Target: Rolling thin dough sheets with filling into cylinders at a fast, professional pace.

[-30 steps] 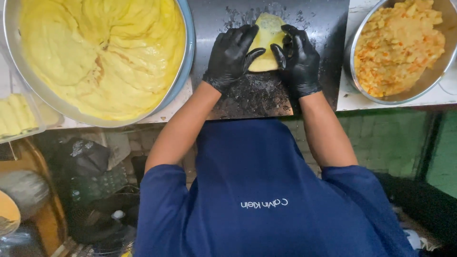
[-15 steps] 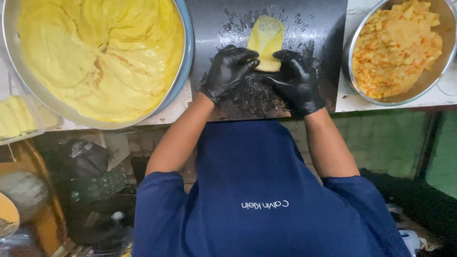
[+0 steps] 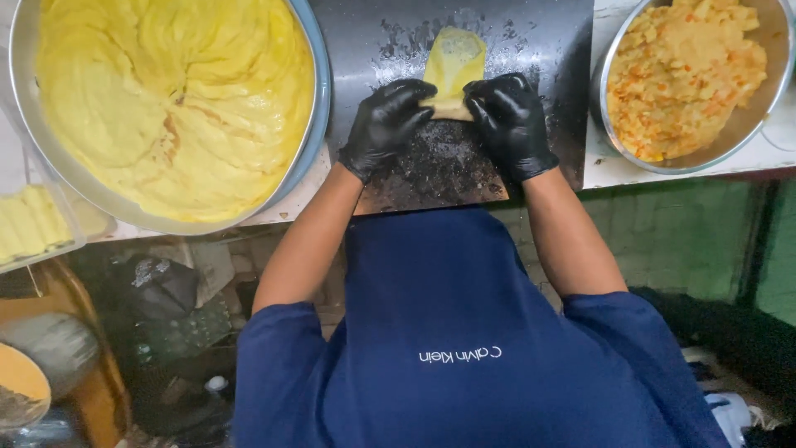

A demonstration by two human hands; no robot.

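Nearest to the camera is the person's dark blue shirt (image 3: 464, 332), and from it two bare forearms go up to the bench (image 3: 613, 170). Both hands wear black gloves and lie on a dark, wet-looking board (image 3: 539, 50) at 12 o'clock. The left hand (image 3: 383, 124) grasps the near left end of a thin yellow wrapper (image 3: 452, 70), its fingers bent over the rolled edge. The right hand (image 3: 510, 120) grasps the near right end in the same way, so the two hands are close together with the roll between them. The far part of the wrapper lies flat on the board, beyond the fingertips. At 10 o'clock a large metal bowl (image 3: 319, 99) holds a stack of yellow sheets (image 3: 166, 99). At 2 o'clock a smaller metal bowl (image 3: 618, 137) holds an orange-yellow filling (image 3: 688, 75). At 9 o'clock, at the picture's edge, a clear tray (image 3: 62, 220) holds pale yellow rolls (image 3: 29, 228).
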